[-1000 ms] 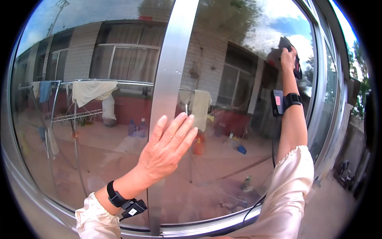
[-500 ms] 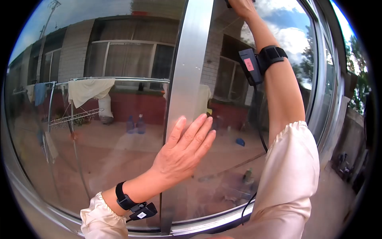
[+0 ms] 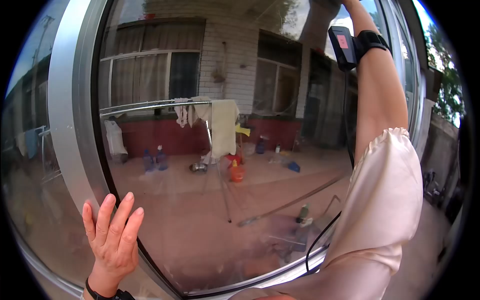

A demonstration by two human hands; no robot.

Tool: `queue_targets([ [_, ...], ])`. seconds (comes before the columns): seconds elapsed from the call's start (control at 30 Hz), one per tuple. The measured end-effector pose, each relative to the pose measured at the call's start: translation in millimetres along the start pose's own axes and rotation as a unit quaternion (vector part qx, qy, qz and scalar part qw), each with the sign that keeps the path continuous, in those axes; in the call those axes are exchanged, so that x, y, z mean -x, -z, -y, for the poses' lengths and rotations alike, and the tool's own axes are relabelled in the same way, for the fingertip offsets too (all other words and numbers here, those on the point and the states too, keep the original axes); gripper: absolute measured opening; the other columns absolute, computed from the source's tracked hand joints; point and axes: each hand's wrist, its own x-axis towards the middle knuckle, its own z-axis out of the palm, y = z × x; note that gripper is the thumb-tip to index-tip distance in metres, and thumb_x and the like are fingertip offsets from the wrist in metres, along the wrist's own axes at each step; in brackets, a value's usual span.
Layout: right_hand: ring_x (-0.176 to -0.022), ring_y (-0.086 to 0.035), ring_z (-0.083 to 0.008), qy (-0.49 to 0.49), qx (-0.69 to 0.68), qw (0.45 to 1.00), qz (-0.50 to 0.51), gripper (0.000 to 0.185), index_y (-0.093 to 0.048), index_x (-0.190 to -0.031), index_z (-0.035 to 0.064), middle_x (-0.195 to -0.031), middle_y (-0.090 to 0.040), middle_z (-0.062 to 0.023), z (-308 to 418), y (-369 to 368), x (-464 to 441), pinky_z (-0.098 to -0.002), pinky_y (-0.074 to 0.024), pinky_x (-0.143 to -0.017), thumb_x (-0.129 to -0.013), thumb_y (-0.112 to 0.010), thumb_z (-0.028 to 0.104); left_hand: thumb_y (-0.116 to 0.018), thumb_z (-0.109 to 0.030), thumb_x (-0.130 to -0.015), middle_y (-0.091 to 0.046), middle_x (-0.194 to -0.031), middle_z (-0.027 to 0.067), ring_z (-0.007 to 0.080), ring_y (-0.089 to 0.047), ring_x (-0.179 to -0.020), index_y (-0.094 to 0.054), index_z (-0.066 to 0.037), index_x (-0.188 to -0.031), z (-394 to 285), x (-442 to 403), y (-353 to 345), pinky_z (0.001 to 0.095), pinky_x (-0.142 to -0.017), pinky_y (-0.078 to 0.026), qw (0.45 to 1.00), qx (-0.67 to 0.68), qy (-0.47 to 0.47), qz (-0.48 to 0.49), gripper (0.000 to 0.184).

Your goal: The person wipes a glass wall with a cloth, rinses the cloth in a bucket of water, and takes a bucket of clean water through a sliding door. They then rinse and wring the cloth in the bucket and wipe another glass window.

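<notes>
My left hand (image 3: 114,240) is raised at lower left, fingers spread and pointing up, with nothing in it. It is in front of the silver window frame post (image 3: 75,100) and the lower edge of the glass pane (image 3: 200,260); whether it touches them I cannot tell. My right arm (image 3: 377,85) stretches up along the right of the pane. Only the heel of my right hand (image 3: 350,2) shows at the top edge. Its fingers and anything in them are out of view. A black strap with a small box (image 3: 342,48) is on the right forearm.
The glass reflects a courtyard: a drying rack with cloth (image 3: 225,127), blue bottles (image 3: 155,161), an orange bucket (image 3: 237,173) and a brick wall. A black cable (image 3: 322,235) hangs beside my right sleeve. At right stand a concrete wall and trees.
My view has turned right, so the post now stands farther left. My left hand has shifted left and down in view. My right hand has moved up and right, nearly out of view.
</notes>
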Motion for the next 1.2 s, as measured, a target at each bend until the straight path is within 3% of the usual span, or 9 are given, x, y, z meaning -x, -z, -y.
queue_targets([
  [0.2,-0.116,-0.04,-0.0297,-0.089,0.005,0.994,-0.055,0.034,-0.058,-0.108,0.009,-0.124,-0.045,-0.015,-90.6,53.3,49.4,-0.0369,-0.0344,-0.097,-0.078,-0.055,0.025,-0.038,0.004,-0.071,-0.055,-0.117,0.0149,0.0332,-0.04,-0.121,-0.054,-0.003,-0.106,-8.4,6.4,-2.8,0.0541,-0.105,-0.019,0.999,-0.03,0.025,0.013,0.039],
  [0.27,-0.114,-0.042,-0.0288,-0.076,0.049,0.991,-0.093,0.033,-0.06,-0.106,0.009,-0.122,-0.047,-0.0149,-108.7,64.7,61.7,-0.0364,-0.0361,-0.096,-0.077,-0.057,0.024,-0.037,0.004,-0.071,-0.055,-0.117,0.0158,0.0347,-0.04,-0.121,-0.052,-0.002,-0.108,-7.2,8.5,-3.7,0.0557,-0.104,-0.019,0.999,-0.039,0.021,0.009,0.041],
  [0.33,-0.114,-0.043,-0.0273,-0.002,0.24,0.955,-0.171,0.032,-0.064,-0.104,0.0099,-0.116,-0.05,-0.0127,-124.1,70.6,68.0,-0.0335,-0.0383,-0.093,-0.076,-0.061,0.025,-0.036,0.004,-0.071,-0.054,-0.116,0.0173,0.0379,-0.041,-0.119,-0.05,-0.002,-0.11,-2.9,13.6,-2.3,0.0581,-0.102,-0.019,0.999,-0.045,0.01,0.009,0.042],
  [0.43,-0.109,-0.047,-0.0275,0.007,0.24,0.959,-0.151,0.032,-0.063,-0.105,0.0089,-0.116,-0.05,-0.0129,-165.0,82.0,64.6,-0.0331,-0.0402,-0.091,-0.078,-0.06,0.025,-0.036,0.005,-0.075,-0.052,-0.119,0.0164,0.0374,-0.039,-0.121,-0.048,-0.004,-0.111,-3.4,14.3,-0.9,0.0555,-0.104,-0.019,0.999,-0.04,0.006,0.006,0.039],
  [0.63,-0.111,-0.045,-0.0306,-0.169,-0.202,0.962,-0.072,0.051,-0.043,-0.127,0.0094,-0.129,-0.041,-0.0166,-345.9,117.3,20.5,-0.036,-0.0366,-0.093,-0.082,-0.05,0.031,-0.035,0.004,-0.074,-0.053,-0.116,0.0205,0.0433,-0.041,-0.115,-0.049,-0.001,-0.108,-5.2,13.3,-3.0,0.0592,-0.101,-0.02,0.997,-0.077,0.009,0.015,0.037],
  [0.77,-0.129,-0.027,-0.029,-0.148,0.052,0.985,-0.075,0.069,-0.028,-0.138,0.0137,-0.141,-0.029,-0.011,-303.0,119.1,78.1,-0.0393,-0.0248,-0.103,-0.084,-0.04,0.054,-0.034,0.003,-0.075,-0.053,-0.116,0.0202,0.0432,-0.04,-0.116,-0.049,-0.001,-0.108,-10.1,11.0,-2.2,0.0588,-0.101,-0.02,0.995,-0.093,0.017,0.026,0.036],
  [0.97,-0.131,-0.023,-0.0293,-0.271,0.118,0.951,-0.089,0.082,-0.027,-0.136,0.0025,-0.141,-0.025,-0.0189,-353.2,147.7,154.2,-0.0369,-0.0203,-0.106,-0.081,-0.039,0.062,-0.035,0.004,-0.072,-0.054,-0.116,0.0192,0.042,-0.04,-0.117,-0.05,-0.001,-0.108,-10.1,9.2,-0.7,0.0585,-0.102,-0.019,0.996,-0.086,0.021,0.024,0.039],
  [1.07,-0.129,-0.029,-0.0305,-0.297,0.126,0.941,-0.102,0.082,-0.031,-0.134,0.0014,-0.137,-0.032,-0.0203,-357.4,149.2,160.9,-0.0367,-0.0227,-0.105,-0.078,-0.043,0.061,-0.035,0.006,-0.068,-0.054,-0.115,0.0179,0.0412,-0.04,-0.118,-0.05,-0.002,-0.107,-11.0,5.7,-1.7,0.0584,-0.102,-0.019,0.997,-0.074,0.024,0.011,0.043],
  [1.2,-0.124,-0.037,-0.0315,-0.277,0.09,0.948,-0.132,0.076,-0.037,-0.132,0.0069,-0.132,-0.04,-0.0207,-270.3,123.7,153.0,-0.0368,-0.0284,-0.101,-0.074,-0.05,0.055,-0.036,0.007,-0.065,-0.055,-0.114,0.015,0.0379,-0.04,-0.119,-0.052,-0.002,-0.105,-18.5,2.0,3.5,0.0575,-0.103,-0.019,0.998,-0.051,0.028,0.005,0.044],
])
